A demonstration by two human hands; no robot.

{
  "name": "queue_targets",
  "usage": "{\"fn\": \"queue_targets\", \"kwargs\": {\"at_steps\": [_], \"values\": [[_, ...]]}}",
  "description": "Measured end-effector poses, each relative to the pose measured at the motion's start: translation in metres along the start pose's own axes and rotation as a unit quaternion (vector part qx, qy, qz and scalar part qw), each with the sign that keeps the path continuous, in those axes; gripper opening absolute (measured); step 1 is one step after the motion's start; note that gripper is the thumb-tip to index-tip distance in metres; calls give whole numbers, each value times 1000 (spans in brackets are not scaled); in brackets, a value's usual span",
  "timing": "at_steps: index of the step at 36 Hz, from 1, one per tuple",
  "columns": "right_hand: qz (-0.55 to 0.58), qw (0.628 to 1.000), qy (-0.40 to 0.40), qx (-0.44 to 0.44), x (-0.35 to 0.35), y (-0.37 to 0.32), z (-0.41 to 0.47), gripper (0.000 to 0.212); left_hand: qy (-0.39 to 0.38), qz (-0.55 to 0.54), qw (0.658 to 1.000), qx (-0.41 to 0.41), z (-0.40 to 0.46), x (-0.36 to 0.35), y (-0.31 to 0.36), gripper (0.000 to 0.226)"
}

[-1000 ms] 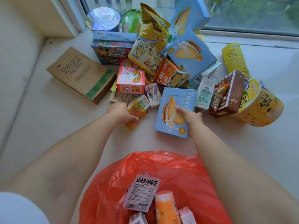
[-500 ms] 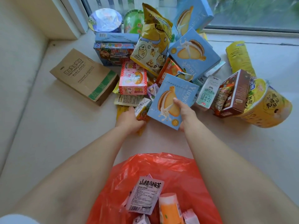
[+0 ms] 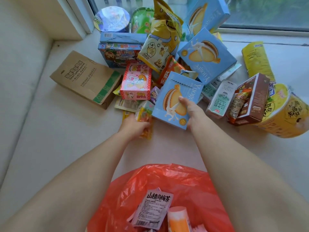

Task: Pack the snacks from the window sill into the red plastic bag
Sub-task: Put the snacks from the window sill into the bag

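Observation:
My right hand (image 3: 190, 113) grips a light blue biscuit box (image 3: 173, 97) by its lower right edge and holds it tilted up off the sill. My left hand (image 3: 133, 126) grips a small yellow-orange snack packet (image 3: 146, 118) just left of the box. The red plastic bag (image 3: 167, 185) lies open at the bottom centre with a white tea sachet (image 3: 153, 208) and an orange packet (image 3: 178, 218) inside. A heap of snacks fills the window sill (image 3: 58, 131) behind my hands.
In the heap are a pink rabbit box (image 3: 136, 82), a brown cardboard box (image 3: 87, 77) at the left, a milk carton (image 3: 220, 97), a brown box (image 3: 250, 97), a yellow noodle cup (image 3: 284, 114), a yellow chip bag (image 3: 162, 37) and two more blue biscuit boxes by the window.
My right hand has lifted the blue biscuit box from lying flat to tilted upright. My left hand has closed round the small packet and drawn it slightly back.

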State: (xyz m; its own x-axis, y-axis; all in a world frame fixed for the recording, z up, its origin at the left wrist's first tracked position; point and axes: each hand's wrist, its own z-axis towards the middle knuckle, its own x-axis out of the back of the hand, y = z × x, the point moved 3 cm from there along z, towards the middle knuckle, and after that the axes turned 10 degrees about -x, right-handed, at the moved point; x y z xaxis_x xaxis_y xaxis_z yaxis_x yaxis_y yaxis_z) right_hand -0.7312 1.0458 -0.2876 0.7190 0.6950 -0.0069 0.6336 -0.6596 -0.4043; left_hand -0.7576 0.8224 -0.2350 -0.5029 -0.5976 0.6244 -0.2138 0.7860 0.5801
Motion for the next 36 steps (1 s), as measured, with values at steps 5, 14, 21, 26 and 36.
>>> {"fn": "queue_targets", "kwargs": {"at_steps": [5, 14, 21, 26, 36], "values": [[-23, 998, 48, 31, 1, 4, 16, 122, 90, 7, 996, -2, -21, 32, -11, 48], [-85, 993, 60, 59, 10, 8, 53, 130, 88, -196, 972, -99, -14, 31, 49, 46], [-11, 997, -71, 24, 5, -2, 12, 110, 34, -139, 986, -84, 11, -2, 75, 44], [-25, 993, -105, 44, 2, -23, -46, 15, 10, -159, 983, -87, 18, -3, 71, 47], [-27, 987, -156, 40, -12, -35, -43, 46, 4, -188, 980, -61, 25, -2, 65, 71]]}}
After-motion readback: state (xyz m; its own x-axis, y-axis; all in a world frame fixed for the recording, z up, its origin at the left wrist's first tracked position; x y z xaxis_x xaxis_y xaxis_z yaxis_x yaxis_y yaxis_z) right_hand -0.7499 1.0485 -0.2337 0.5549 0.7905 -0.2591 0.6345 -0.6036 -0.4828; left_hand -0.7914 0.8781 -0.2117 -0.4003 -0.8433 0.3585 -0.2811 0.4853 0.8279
